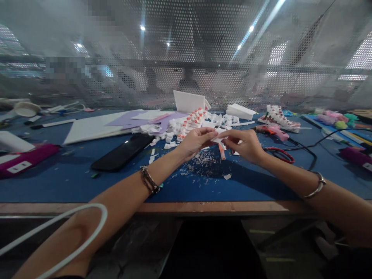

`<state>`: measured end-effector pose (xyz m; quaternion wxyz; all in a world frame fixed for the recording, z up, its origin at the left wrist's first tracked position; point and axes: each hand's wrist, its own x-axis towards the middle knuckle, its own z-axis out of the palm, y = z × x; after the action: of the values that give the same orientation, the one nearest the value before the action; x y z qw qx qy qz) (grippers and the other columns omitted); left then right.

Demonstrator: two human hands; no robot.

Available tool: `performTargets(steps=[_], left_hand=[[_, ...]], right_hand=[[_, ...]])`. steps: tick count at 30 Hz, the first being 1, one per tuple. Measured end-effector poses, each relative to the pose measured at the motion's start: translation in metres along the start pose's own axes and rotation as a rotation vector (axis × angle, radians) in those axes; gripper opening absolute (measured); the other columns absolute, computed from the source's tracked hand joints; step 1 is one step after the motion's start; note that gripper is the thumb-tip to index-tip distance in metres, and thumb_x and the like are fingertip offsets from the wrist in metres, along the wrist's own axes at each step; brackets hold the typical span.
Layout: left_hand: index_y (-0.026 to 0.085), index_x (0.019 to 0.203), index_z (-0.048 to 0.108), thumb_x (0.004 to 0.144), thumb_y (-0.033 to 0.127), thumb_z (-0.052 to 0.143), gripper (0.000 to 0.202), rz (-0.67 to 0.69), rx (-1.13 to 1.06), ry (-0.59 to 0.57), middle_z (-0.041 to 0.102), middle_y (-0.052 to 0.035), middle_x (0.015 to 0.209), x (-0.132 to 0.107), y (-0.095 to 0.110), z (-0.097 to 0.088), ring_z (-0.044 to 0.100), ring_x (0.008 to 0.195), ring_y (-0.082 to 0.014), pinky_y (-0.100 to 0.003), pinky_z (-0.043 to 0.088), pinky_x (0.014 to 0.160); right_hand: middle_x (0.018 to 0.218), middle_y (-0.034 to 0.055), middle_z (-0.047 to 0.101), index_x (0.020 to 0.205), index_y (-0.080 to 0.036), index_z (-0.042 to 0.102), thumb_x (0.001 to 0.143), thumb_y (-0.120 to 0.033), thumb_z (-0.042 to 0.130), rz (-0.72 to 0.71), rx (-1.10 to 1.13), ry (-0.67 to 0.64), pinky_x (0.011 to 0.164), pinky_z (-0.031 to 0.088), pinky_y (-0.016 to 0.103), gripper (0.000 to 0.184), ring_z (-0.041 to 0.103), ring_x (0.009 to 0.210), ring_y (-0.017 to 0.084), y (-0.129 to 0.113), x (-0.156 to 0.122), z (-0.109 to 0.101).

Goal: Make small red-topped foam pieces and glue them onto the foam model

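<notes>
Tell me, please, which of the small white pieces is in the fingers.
The white piece pinched between the left hand and right hand; the other white scraps lie loose or heaped on the blue tabletop.

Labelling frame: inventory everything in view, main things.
Table: one, blue, foreground
Mesh screen: one, grey, back
Phone-like device: one, black, left
Board: one, white, back left
Sheets: several, purple/white, back
Panel: one, white, back centre
Scraps: many, white, centre
Orange-tipped pieces: several, white, centre
Boot shape: one, red-spotted white, right
Tool: one, pink, right
Tufts: several, pink/green, right
Boxy items: two, purplish, left/right
Held piece: one, white, centre
Left hand: one, bare, centre
Right hand: same
</notes>
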<state>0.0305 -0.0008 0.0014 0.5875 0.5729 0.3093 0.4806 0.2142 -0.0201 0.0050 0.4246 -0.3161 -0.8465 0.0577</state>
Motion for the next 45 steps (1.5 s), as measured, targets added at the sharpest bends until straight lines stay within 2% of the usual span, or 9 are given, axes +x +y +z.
performTargets(steps=[7,12,19,25,32,36,40,45], left_hand=[[0.013,0.075,0.060,0.065,0.020,0.070,0.016,-0.024,-0.027,0.018,0.064,-0.0001,0.069,-0.0029,0.0016,0.0060,0.063,0.065,-0.0098,-0.028,0.047,0.079],[0.013,0.071,0.063,0.063,0.024,0.071,0.017,0.050,0.009,-0.010,0.063,0.0012,0.066,-0.0029,0.0000,0.0068,0.062,0.066,-0.0097,-0.027,0.048,0.079],[0.013,0.075,0.065,0.063,0.028,0.071,0.020,0.137,0.094,-0.001,0.064,0.0003,0.069,-0.0020,-0.0031,0.0043,0.063,0.067,-0.0108,-0.028,0.049,0.078],[0.015,0.081,0.066,0.065,0.029,0.071,0.022,0.214,0.170,-0.004,0.068,-0.0007,0.075,-0.0008,-0.0061,0.0019,0.064,0.070,-0.0105,-0.024,0.049,0.076],[0.015,0.083,0.065,0.066,0.030,0.070,0.024,0.244,0.206,-0.007,0.069,-0.0013,0.074,-0.0012,-0.0075,0.0015,0.066,0.068,-0.0117,-0.026,0.051,0.074],[0.014,0.083,0.065,0.065,0.030,0.070,0.024,0.268,0.254,0.020,0.069,-0.0019,0.075,-0.0021,-0.0063,0.0016,0.065,0.070,-0.0109,-0.024,0.050,0.074],[0.014,0.085,0.065,0.065,0.031,0.070,0.026,0.266,0.261,0.020,0.070,-0.0026,0.078,-0.0018,-0.0061,0.0012,0.065,0.072,-0.0110,-0.024,0.050,0.076],[0.013,0.085,0.064,0.066,0.034,0.069,0.028,0.251,0.279,0.012,0.070,-0.0039,0.078,-0.0028,-0.0052,0.0038,0.066,0.071,-0.0129,-0.026,0.051,0.075]], right_hand=[[0.067,0.0002,0.061,0.082,-0.018,0.064,0.078,-0.038,0.055,0.102,0.250,-0.028,0.052,0.043,0.020,0.022,0.052,0.051,0.005,0.0061,0.0042,0.0019],[0.069,0.0001,0.059,0.078,-0.016,0.062,0.075,-0.036,0.059,0.117,0.343,-0.033,0.050,0.042,0.018,0.020,0.051,0.055,0.005,0.0068,0.0069,0.0013],[0.065,-0.0014,0.058,0.075,-0.015,0.062,0.072,-0.034,0.062,0.160,0.520,-0.083,0.049,0.042,0.018,0.018,0.048,0.052,0.004,0.0039,0.0093,-0.0005],[0.065,-0.0005,0.060,0.074,-0.014,0.064,0.071,-0.033,0.063,0.195,0.519,-0.072,0.048,0.042,0.018,0.019,0.048,0.050,0.004,0.0039,0.0090,-0.0018],[0.062,-0.0020,0.058,0.071,-0.015,0.057,0.068,-0.033,0.067,0.199,0.479,-0.016,0.046,0.041,0.018,0.021,0.049,0.049,0.004,0.0041,0.0082,-0.0005],[0.067,-0.0004,0.058,0.075,-0.015,0.060,0.071,-0.034,0.064,0.156,0.443,-0.075,0.048,0.040,0.018,0.020,0.049,0.054,0.005,0.0058,0.0084,-0.0031],[0.072,0.0011,0.058,0.075,-0.015,0.062,0.074,-0.036,0.060,0.113,0.406,-0.084,0.051,0.041,0.019,0.022,0.048,0.058,0.005,0.0062,0.0088,-0.0043],[0.065,-0.0019,0.054,0.075,-0.016,0.057,0.073,-0.037,0.062,0.156,0.399,-0.053,0.050,0.040,0.018,0.022,0.047,0.055,0.005,0.0074,0.0083,-0.0014]])
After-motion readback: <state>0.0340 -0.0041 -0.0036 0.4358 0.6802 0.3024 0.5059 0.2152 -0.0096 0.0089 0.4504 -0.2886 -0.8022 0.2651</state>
